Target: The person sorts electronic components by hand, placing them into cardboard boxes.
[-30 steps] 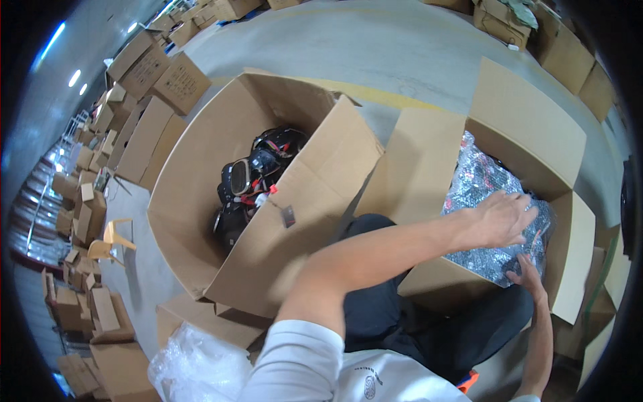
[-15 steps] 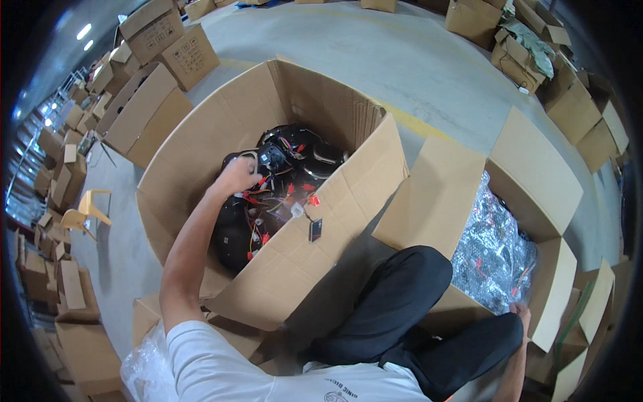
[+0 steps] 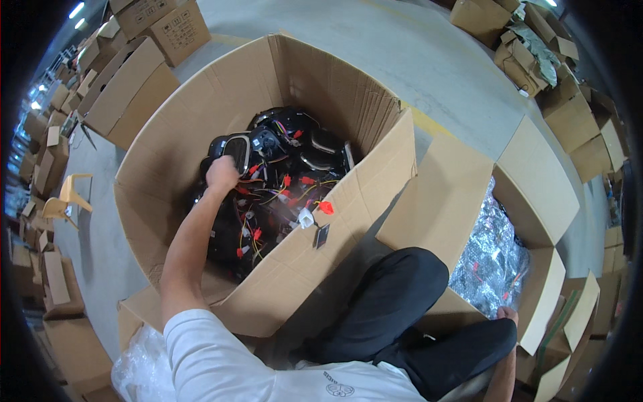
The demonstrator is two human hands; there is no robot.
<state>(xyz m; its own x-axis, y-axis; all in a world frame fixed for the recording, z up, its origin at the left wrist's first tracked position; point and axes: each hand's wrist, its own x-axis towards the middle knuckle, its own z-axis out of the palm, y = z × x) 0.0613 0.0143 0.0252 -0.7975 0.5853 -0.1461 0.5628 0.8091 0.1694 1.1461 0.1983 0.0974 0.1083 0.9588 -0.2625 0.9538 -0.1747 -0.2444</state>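
Lying partly behind the left hand (image 3: 222, 174), whose grip I cannot tell, is a silver-rimmed black part (image 3: 237, 149).

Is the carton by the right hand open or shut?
Open: the carton has its flaps spread outward, and bubble wrap shows inside.

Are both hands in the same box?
No: the left hand is inside the large box, the right hand by bubble wrap in the smaller box.
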